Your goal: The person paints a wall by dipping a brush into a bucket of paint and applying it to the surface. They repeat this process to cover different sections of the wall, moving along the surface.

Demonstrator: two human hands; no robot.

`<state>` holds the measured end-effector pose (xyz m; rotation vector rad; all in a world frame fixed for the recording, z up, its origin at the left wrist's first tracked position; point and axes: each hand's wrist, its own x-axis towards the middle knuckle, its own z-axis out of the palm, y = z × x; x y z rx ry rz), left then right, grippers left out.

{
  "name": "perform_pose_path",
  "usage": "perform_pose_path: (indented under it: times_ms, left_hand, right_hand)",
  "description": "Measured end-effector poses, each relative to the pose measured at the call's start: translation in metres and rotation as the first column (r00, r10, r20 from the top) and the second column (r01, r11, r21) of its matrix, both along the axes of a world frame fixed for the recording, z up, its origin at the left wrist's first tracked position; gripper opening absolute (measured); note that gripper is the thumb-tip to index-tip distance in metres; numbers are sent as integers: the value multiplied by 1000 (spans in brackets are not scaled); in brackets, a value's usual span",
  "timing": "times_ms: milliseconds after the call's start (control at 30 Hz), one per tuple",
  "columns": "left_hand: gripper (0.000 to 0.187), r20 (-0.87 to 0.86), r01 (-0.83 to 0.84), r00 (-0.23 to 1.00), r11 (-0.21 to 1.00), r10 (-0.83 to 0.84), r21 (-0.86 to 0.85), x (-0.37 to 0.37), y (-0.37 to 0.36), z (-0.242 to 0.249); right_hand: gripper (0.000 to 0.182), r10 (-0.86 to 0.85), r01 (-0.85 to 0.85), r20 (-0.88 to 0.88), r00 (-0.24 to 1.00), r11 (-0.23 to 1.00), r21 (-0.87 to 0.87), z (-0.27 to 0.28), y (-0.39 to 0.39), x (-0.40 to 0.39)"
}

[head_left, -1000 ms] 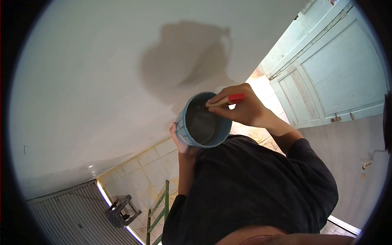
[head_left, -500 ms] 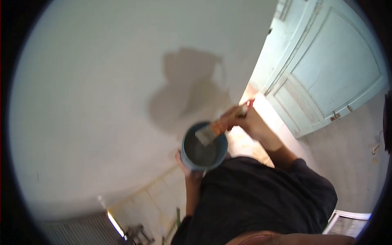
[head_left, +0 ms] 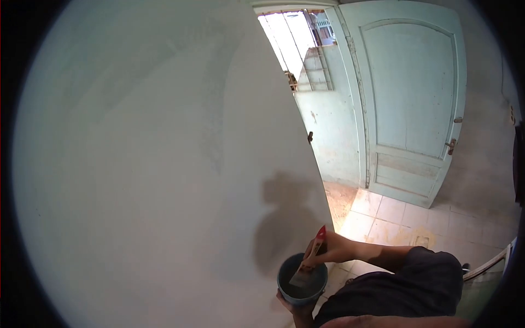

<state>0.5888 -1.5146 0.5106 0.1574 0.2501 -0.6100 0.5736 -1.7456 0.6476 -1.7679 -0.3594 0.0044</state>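
My left hand is wrapped round the lower side of a small blue bucket, holding it tilted so its inside faces me. Grey paint-like material shows inside it. In my right hand is a flat paintbrush with a red-tipped handle, gripped near the ferrule. Its pale bristles point down into the bucket's mouth, overlapping the contents in this view. A shadow of my head and body falls on the wall just beyond the bucket.
A large pale wall with darker patches fills the left side. At right, a light green door stands ajar beside a doorway and a barred window opening. Tiled floor lies below, with a white-framed object at lower right.
My view has swung up and right, showing more of the door and window. Bucket and hands now sit lower in view, and the brush has turned steeper, bristles deeper in the bucket.
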Motion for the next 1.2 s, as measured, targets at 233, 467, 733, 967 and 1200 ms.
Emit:
perform_pose_path:
  times_ms: [233,467,733,967,1200]
  left_hand:
    - [76,117,25,993,999,-27,23,16,-19,11]
    - [77,185,19,982,999,-25,32,15,-36,8]
    - [78,280,-41,959,999,37,8,17,-65,9]
    - [79,364,-96,927,995,91,-6,19,-81,11]
    - [79,438,-116,892,993,110,-11,19,-93,13]
  right_hand:
    - [24,-26,306,-338,941,495,814,-10,-46,23]
    - [19,-657,427,245,713,684,592,128,-115,55]
    - [21,5,549,794,-608,725,416,343,-178,151]
    - [19,95,539,748,-657,753,377,414,-192,191]
    - [36,112,605,878,-465,764,224,343,-211,207]
